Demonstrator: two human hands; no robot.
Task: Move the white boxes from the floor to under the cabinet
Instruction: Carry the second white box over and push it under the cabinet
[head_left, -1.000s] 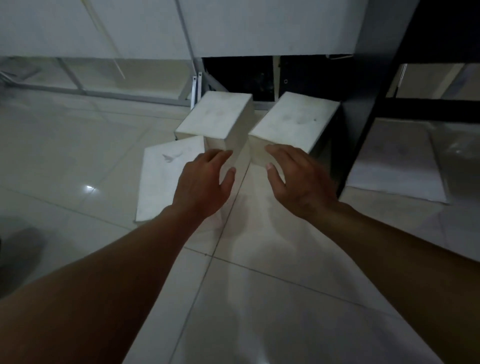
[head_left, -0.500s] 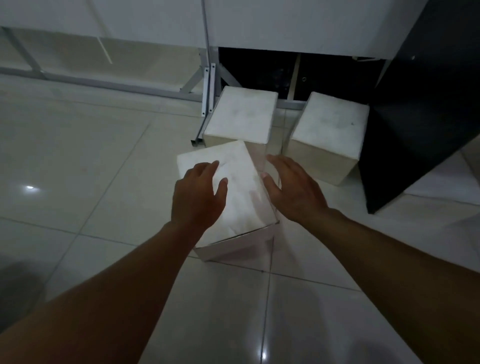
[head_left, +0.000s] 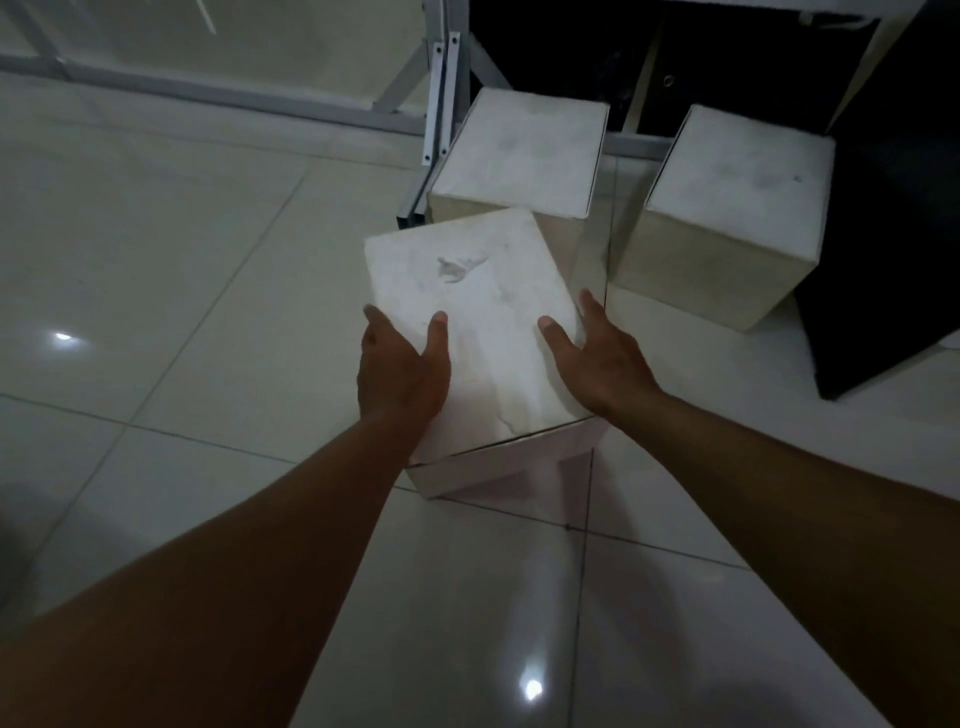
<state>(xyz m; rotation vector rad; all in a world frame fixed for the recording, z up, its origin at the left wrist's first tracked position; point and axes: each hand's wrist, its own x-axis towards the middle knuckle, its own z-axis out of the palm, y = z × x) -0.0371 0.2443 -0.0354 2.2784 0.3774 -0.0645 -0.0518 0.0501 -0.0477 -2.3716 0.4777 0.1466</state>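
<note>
A white box (head_left: 483, 322) stands on the tiled floor in front of me, its top smudged. My left hand (head_left: 402, 371) clasps its left side, thumb on the top face. My right hand (head_left: 602, 358) grips its right side the same way. Behind it stand two more white boxes: one (head_left: 519, 156) just beyond, touching or nearly touching it, and another (head_left: 732, 197) to the right, at the dark opening under the cabinet (head_left: 571, 52).
A grey metal frame leg (head_left: 439, 104) rises left of the opening. A black panel (head_left: 893, 234) stands at the right. Glossy floor tiles (head_left: 182, 260) spread to the left and toward me.
My hands left the two back boxes and came down on the sides of the nearer box. The view has tilted down and closer.
</note>
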